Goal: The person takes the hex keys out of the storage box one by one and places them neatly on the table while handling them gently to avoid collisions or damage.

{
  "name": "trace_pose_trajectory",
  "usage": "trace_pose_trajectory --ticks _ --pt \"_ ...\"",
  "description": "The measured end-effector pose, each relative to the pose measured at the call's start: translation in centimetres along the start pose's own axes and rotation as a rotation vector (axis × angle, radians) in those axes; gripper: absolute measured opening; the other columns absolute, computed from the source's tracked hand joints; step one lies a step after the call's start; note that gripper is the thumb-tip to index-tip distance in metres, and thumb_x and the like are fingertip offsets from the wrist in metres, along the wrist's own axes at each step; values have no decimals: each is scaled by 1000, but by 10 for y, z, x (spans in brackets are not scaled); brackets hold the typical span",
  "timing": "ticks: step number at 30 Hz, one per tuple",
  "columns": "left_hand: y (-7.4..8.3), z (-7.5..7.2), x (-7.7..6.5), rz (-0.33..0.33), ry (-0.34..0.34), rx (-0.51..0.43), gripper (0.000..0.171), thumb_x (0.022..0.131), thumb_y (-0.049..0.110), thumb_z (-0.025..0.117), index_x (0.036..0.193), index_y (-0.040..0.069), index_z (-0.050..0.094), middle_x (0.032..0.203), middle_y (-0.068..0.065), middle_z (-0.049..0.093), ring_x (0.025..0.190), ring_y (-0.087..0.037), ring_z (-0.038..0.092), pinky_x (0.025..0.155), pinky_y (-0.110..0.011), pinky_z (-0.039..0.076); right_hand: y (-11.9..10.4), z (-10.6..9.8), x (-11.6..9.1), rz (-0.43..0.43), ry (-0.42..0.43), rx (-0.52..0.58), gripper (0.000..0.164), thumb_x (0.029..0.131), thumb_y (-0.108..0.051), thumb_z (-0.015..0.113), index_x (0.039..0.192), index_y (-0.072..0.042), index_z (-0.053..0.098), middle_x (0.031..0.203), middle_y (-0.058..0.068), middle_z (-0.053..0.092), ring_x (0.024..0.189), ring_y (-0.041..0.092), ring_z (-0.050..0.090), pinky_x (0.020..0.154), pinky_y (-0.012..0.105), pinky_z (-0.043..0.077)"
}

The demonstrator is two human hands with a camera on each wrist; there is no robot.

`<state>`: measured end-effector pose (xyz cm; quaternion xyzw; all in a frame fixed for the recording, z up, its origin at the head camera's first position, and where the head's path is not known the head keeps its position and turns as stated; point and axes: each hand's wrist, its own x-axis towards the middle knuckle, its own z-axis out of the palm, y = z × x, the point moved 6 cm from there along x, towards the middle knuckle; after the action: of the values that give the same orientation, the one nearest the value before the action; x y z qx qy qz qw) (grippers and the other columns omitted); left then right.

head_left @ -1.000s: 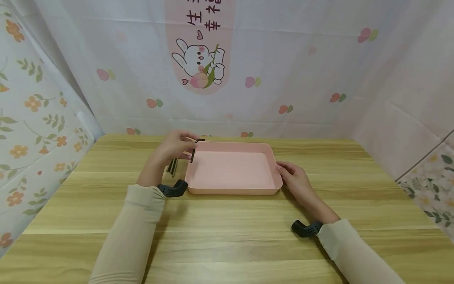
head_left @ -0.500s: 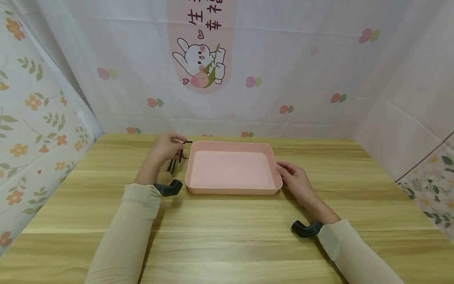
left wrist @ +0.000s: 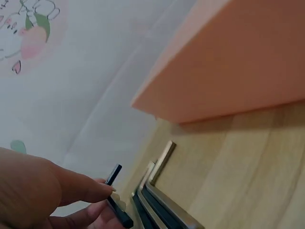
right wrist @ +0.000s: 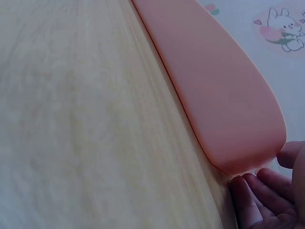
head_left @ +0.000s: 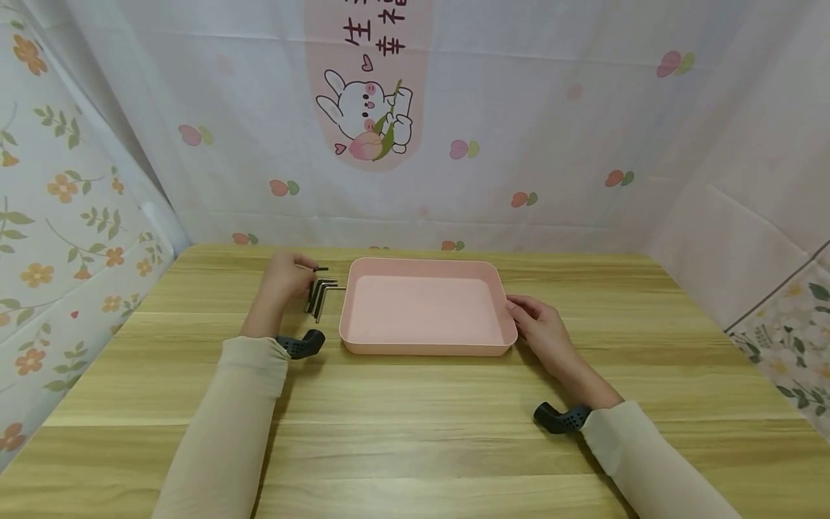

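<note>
My left hand pinches a black hex key between thumb and fingers, at the left of the table. Right beside that hand, several L-shaped hex keys, dark and silvery, lie side by side on the wood. A shallow pink tray stands to their right, nothing in it. At the tray's right side, my right hand holds the wall; in the right wrist view the thumb meets its upper edge and the fingertips sit low against the outside. Part of the held key is covered by the fingers.
The wooden table runs back to a white printed curtain. Floral cloth hangs at the left, and more patterned cloth at the right. Each wrist wears a dark camera mount.
My left hand has moved left from the tray's back left corner with the black hex key, uncovering the row of keys. My right hand and the tray have stayed in place.
</note>
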<state>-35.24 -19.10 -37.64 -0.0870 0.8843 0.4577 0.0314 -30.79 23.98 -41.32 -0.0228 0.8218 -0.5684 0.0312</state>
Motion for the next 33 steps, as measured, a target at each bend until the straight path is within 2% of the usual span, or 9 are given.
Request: trace_pose_trajectory --ticks 4,9,16,18,24,26,29,33 --pt "-6 -2 0 -15 29 14 33 96 5 57 128 -2 66 120 -25 62 64 -12 56 58 -20 48 -2 0 -1 3 -4 10 54 107 -34 51 148 0 48 149 22 52 120 6 60 90 7 50" --pt "-10 -1 3 -10 43 19 32 97 6 59 127 0 67 135 -28 59 66 -11 60 58 -17 50 -1 0 -1 3 -2 5 54 107 -35 50 148 0 48 148 22 52 119 6 60 90 7 50" --pt "-13 1 5 2 77 14 29 96 8 61 122 -3 69 126 -28 63 66 -9 59 57 -16 49 1 -1 2 5 -1 -3 53 107 -36 51 147 -1 49 148 20 54 119 5 60 90 8 50" --pt "-13 2 5 2 84 22 29 95 8 61 120 -2 70 124 -26 64 70 -14 60 59 -19 48 2 -1 2 5 -1 -12 54 107 -37 50 147 -1 49 148 20 53 120 6 60 90 8 50" --pt "-11 2 4 1 98 92 29 95 11 59 119 1 72 126 -24 65 96 -28 59 72 -26 44 2 -1 2 9 8 -9 54 106 -37 51 147 -1 49 147 20 54 115 2 60 89 8 50" --pt "-11 1 4 -1 101 123 29 95 14 60 119 3 73 124 -22 67 94 -27 61 70 -27 44 2 -1 2 5 7 -5 54 106 -36 51 147 0 49 147 21 53 114 0 60 89 8 50" --pt "-10 1 3 -10 107 163 27 95 16 62 118 6 74 119 -19 69 82 -21 61 65 -26 43 2 -1 1 7 4 -6 53 106 -36 51 146 -1 49 147 21 54 114 0 60 89 7 50" --pt "-12 0 3 -33 110 179 26 96 19 63 117 8 75 111 -16 71 74 -17 58 61 -26 42 1 0 0 8 1 -10 54 106 -36 51 147 -1 49 147 21 53 116 2 60 89 7 50"
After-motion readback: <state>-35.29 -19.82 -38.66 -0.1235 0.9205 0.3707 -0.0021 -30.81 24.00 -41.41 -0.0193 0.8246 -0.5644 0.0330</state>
